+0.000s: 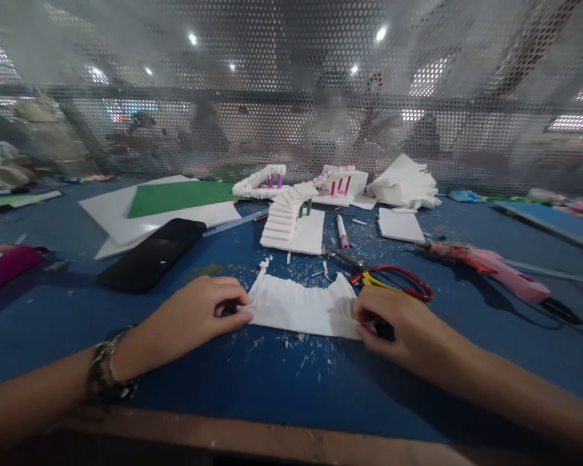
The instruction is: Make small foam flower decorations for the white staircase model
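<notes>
A strip of thin white tissue paper (301,307) stretches between my two hands, just above or on the blue table. My left hand (199,310) pinches its left end between thumb and fingers. At the other end, my right hand (393,317) is closed on the right edge the same way. The strip's upper edge is uneven and its lower edge fairly straight. Red-handled scissors (393,275) lie just beyond my right hand. Past the paper stands a small white model staircase (286,223) on a white base, with green posts beneath it.
A black phone (155,255) lies at the left, near white and green sheets (179,196). At the right rests a pink hot glue gun (500,272). A marker (342,232), a tissue stack (403,184) and other small models stand farther back, before a perforated metal screen (272,136). Paper scraps litter the table.
</notes>
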### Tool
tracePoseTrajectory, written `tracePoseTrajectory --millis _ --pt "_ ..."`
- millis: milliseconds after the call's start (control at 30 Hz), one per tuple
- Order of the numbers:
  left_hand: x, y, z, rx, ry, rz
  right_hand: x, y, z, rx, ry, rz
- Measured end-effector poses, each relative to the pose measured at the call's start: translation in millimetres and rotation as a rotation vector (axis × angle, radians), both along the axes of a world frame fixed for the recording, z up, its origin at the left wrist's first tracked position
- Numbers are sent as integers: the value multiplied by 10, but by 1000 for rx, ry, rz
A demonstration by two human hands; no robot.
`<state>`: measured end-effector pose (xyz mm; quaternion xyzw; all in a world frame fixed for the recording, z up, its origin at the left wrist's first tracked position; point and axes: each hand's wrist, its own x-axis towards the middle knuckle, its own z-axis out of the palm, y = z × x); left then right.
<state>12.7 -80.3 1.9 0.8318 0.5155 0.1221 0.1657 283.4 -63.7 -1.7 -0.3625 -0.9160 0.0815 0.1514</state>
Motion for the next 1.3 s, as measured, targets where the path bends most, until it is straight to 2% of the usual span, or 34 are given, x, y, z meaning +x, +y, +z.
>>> tracePoseTrajectory --millis 67,133,200,333,400,500,633,767,900,1100,1200,1300 --pt "12 0 -1 27 26 66 -8 -11 2 4 -7 -16" --pt "19 -2 12 63 40 73 -12 -30 11 17 -20 -27" --pt "12 -5 34 137 80 -16 -17 -51 27 65 -56 -11" --pt "-43 0 73 243 193 -304 -86 -89 69 225 -192 116" --pt "-70 12 84 230 200 -352 -170 -102 89 250 -236 167" --pt "-82 32 95 176 171 -355 -353 -112 123 209 -257 215" --pt "-45 27 119 108 156 -334 -614 -80 165 181 -274 257" --pt "7 -15 147 117 178 -285 -749 -21 190 155 -270 282" --pt "44 -36 142 156 156 -258 -705 18 204 139 -203 253" --pt "130 31 166 242 -112 -189 -557 148 310 101 -35 174" --pt "161 205 285 341 -154 -90 -629 328 393 110 14 132" --pt "118 477 551 494 -164 33 -782 586 509 149 66 72"
